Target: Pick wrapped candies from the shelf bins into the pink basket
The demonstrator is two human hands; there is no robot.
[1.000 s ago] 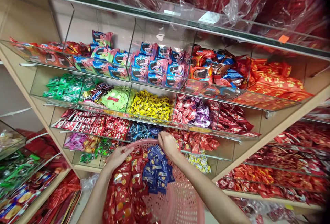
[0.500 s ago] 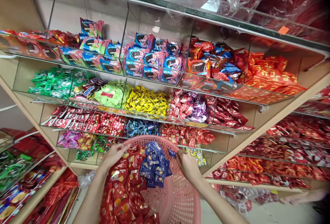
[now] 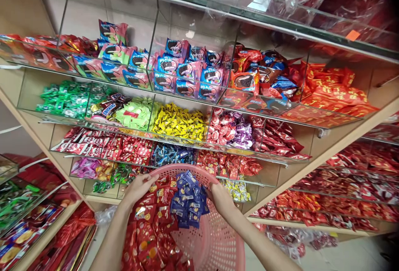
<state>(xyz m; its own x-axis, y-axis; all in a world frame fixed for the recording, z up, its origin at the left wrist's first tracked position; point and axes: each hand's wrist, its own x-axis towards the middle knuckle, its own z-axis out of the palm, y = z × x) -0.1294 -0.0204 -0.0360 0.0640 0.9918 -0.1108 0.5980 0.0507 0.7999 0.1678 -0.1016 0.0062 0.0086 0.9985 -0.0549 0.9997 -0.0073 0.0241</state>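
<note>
A pink perforated plastic basket is in front of me, tilted toward the shelves. Red candy packets fill its left side, and a heap of small dark blue packets lies toward the far side. My left hand is closed on the rim at the far left. My right hand is at the right part of the basket, beside the blue packets. Its fingers are curled inward, and whatever they hold is hidden.
A tilted wooden shelf unit with clear dividers holds blue-and-pink cookie packs, yellow candies, green candies and dark blue candies. Red packets crowd the shelves at right. More shelves stand at left.
My right hand has shifted slightly left toward the blue heap. The blue packet seen at its fingertips no longer shows apart from the heap. A blurred hand at far right has left view.
</note>
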